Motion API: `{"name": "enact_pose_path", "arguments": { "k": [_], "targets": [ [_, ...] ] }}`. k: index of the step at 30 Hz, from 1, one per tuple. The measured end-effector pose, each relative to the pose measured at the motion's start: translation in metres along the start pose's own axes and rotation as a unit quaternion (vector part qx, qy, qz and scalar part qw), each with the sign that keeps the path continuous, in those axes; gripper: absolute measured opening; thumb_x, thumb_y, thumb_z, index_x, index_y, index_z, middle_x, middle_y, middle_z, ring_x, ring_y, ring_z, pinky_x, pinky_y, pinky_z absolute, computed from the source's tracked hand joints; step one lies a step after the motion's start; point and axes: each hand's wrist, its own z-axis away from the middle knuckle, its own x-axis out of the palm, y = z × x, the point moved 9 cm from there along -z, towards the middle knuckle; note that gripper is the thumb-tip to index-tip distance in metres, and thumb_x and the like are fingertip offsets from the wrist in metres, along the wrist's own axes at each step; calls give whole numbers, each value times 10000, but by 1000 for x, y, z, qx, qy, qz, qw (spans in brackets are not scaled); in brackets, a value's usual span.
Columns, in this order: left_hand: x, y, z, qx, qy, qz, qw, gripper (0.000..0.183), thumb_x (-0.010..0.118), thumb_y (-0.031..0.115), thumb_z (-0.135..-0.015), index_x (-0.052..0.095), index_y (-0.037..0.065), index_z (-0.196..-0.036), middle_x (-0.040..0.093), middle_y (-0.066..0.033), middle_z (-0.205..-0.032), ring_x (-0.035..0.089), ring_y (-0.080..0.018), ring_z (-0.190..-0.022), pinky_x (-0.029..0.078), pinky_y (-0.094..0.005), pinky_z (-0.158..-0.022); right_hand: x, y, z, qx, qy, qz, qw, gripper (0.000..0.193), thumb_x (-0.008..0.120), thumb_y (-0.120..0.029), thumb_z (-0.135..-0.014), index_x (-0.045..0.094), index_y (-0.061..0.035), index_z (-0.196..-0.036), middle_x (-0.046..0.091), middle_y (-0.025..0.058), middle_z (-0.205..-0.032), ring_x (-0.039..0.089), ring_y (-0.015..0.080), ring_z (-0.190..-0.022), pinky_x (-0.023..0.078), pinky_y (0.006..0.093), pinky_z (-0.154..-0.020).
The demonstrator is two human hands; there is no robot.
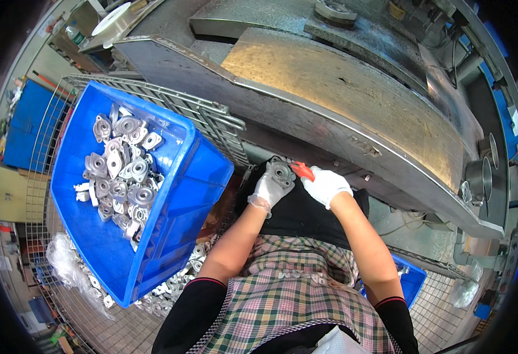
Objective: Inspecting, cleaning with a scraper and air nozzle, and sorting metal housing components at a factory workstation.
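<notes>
My left hand (270, 191), in a white glove, is closed around a grey metal casting (280, 171) with a round ringed centre and flanged ends. In my gloved right hand (328, 187) is a red-handled tool (303, 171). Its dark tip reaches the right edge of the casting; I cannot make out the tip's exact kind. Both hands are above my lap, over dark cloth (300, 214). A blue bin (179, 194) stands to the left, tilted, with a heap of similar metal castings (117, 189) inside.
In front of me runs the metal edge of a machine bed (353, 134). A wire mesh cage (211, 115) surrounds the bin, and more castings (179, 282) lie below it. Clear plastic film (67, 265) hangs at the left. Another blue bin (413, 283) is at my right.
</notes>
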Motion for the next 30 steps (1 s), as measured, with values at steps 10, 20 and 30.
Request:
{"name": "enact_pose_path", "arguments": {
  "k": [10, 20, 30],
  "targets": [
    [0, 1, 0, 3, -12, -17, 1000, 545, 474, 596, -997, 541, 192, -1357, 574, -64, -1386, 511, -282, -1279, 331, -538, -1101, 3, 2, 1, 3, -5, -6, 1000, 459, 458, -462, -962, 608, -91, -1186, 704, 209, -1085, 678, 401, -1010, 521, 482, -895],
    [3, 4, -2, 20, -29, 4, 999, 534, 428, 604, -1006, 574, 185, -1301, 632, -88, -1254, 576, -335, -1179, 429, -550, -1035, 6, 17, 51, -1, -41, 15, 999, 413, 465, -450, -971, 573, -100, -1161, 720, 185, -968, 696, 394, -884, 534, 494, -816],
    [2, 3, -2, 17, -20, -12, 1000, 539, 440, 597, -1001, 594, 156, -1270, 664, -112, -1177, 611, -379, -1091, 458, -541, -984, 16, 33, 64, 10, -31, 17, 999, 413, 467, -446, -976, 575, -103, -1179, 725, 175, -935, 705, 379, -857, 541, 484, -803]
  ]
}}
